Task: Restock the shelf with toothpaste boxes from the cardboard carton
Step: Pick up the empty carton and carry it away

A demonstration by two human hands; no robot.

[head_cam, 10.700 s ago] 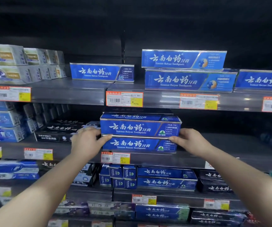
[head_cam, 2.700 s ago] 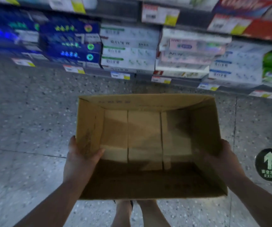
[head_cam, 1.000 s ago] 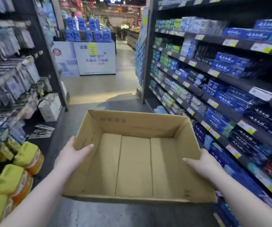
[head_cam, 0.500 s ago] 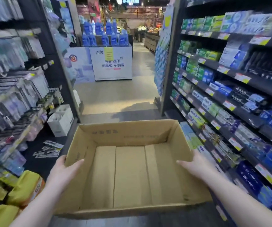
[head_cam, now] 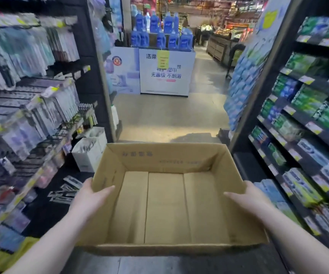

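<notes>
An open cardboard carton (head_cam: 167, 161), its bare bottom flaps showing, hangs between two hands. The left hand (head_cam: 89, 196) grips the left wall, fingers curled round it, thumb inside. The right hand (head_cam: 248, 196) grips the right wall likewise. A stocked shelf (head_cam: 308, 123) stands just right of the right fingers.

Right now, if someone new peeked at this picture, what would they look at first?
The big cardboard carton, front and centre, with nothing inside; the left hand and right hand grip its side walls. Beyond it, at the end of the aisle, blue bottles stand stacked on a white display stand. Green and blue boxes fill the shelves on the right.
</notes>
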